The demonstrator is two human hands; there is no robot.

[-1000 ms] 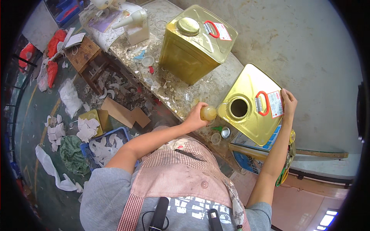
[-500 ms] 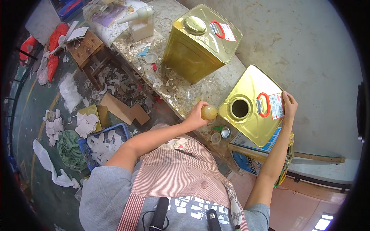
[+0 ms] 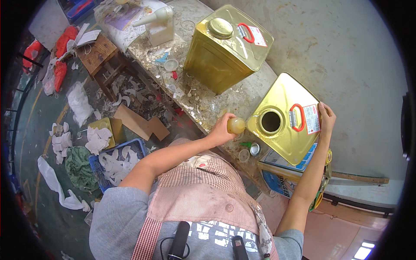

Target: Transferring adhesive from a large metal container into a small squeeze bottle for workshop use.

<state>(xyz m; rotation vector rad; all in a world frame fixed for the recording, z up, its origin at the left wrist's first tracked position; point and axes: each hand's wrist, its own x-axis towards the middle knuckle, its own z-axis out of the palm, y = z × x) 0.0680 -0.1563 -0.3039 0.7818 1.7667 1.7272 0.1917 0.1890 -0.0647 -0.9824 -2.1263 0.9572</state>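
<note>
My left hand (image 3: pixel 222 130) is wrapped around a translucent bottle (image 3: pixel 236 125) with something yellowish in it. The bottle is right against the left corner of a gold square tin (image 3: pixel 288 143). An uncapped round mouth (image 3: pixel 271 121) shows a dark inside, close to that corner. On the tin's top are a red carrying handle (image 3: pixel 297 117) and a white label (image 3: pixel 311 119). My right hand (image 3: pixel 327 120) grips the tin's far right edge, fingers over the rim. Whether liquid is running between tin and bottle I cannot tell.
Farther back on the messy bench (image 3: pixel 203 104) stands a second gold tin (image 3: pixel 219 60), its round cap on. A spouted plastic bottle (image 3: pixel 159 28) is at the bench's back left. A small metal cap (image 3: pixel 255 149) lies near me. A blue basket (image 3: pixel 142 148) of white scraps is on the floor.
Hardly anything differs. The whole view has shifted very slightly; both hands keep their hold on the bottle and the tin.
</note>
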